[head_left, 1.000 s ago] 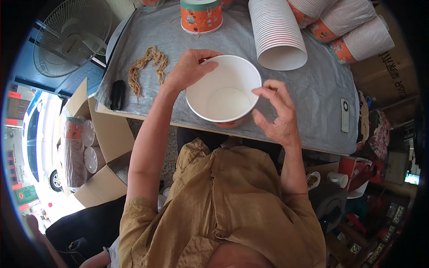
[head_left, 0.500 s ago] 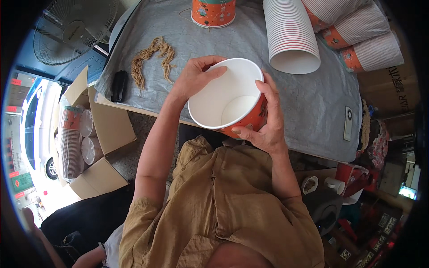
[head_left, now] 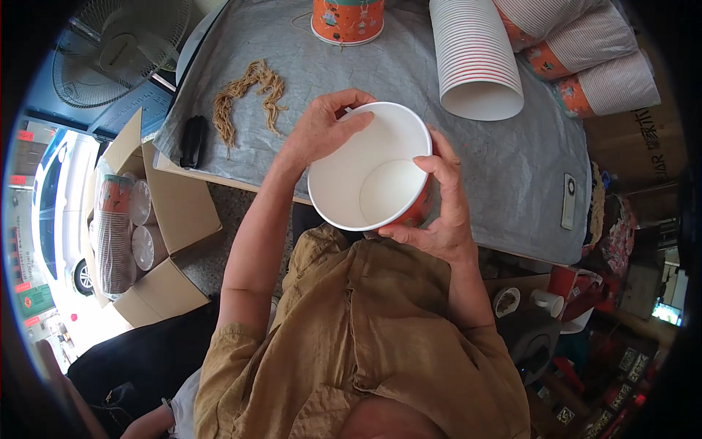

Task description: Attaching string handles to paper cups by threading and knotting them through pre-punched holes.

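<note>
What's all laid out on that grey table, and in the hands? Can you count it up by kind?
Single paper buckets: 2, one held by the left hand and right hand, one standing upright
Lying stacks of nested buckets: 4
Bundles of tan string: 1
Small black tools: 1
Slim grey remote-like devices: 1
Total: 9

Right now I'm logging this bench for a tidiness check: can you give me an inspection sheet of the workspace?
Surface: table under a grey wrinkled cover.
Job's things: white-lined orange paper bowl, empty, held tilted above the table's near edge.
Clutter: cord bundle, black tool, upright cup, lying cup stacks, small remote.
Fingers: left hand and right hand both grip the bowl's rim.
Cables: nothing seen.
Surroundings: fan, open box of cups.
</note>
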Available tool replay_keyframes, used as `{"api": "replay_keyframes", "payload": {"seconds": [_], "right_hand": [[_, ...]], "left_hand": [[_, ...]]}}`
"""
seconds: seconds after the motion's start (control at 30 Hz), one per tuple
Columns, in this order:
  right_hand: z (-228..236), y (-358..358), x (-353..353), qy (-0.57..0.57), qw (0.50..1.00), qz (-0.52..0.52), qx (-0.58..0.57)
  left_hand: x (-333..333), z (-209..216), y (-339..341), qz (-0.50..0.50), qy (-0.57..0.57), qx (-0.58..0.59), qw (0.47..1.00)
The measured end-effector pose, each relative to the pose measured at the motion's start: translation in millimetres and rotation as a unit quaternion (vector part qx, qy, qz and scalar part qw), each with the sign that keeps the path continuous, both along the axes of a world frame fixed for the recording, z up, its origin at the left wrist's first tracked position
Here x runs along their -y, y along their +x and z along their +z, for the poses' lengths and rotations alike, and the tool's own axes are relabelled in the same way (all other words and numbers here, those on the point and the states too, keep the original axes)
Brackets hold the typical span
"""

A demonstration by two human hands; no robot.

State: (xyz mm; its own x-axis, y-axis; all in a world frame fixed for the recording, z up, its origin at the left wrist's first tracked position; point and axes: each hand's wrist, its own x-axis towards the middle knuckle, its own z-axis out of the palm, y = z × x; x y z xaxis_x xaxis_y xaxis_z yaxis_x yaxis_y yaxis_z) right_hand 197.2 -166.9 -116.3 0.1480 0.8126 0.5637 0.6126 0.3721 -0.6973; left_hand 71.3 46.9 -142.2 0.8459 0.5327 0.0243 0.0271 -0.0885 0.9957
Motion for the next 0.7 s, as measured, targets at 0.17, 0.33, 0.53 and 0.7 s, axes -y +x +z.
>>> {"api": "replay_keyframes", "payload": {"seconds": [0.17,0.33,0.53,0.7], "right_hand": [[6.6,0.6,7.0,-0.016,1.0,-0.006,0.017],[9.5,1.4,9.8,-0.021,0.999,-0.014,0.034],[12.7,-0.8,14.6,-0.016,0.998,-0.045,0.033],[10.2,9.6,13.1,-0.011,0.991,-0.115,0.064]], "left_hand": [[3.0,0.5,0.4,0.023,0.014,-0.019,0.999],[6.0,5.7,-1.1,0.04,0.017,-0.04,0.998],[9.7,1.4,-17.1,0.054,-0.091,-0.016,0.994],[2.3,-23.8,-68.4,0.205,-0.174,0.064,0.961]]}}
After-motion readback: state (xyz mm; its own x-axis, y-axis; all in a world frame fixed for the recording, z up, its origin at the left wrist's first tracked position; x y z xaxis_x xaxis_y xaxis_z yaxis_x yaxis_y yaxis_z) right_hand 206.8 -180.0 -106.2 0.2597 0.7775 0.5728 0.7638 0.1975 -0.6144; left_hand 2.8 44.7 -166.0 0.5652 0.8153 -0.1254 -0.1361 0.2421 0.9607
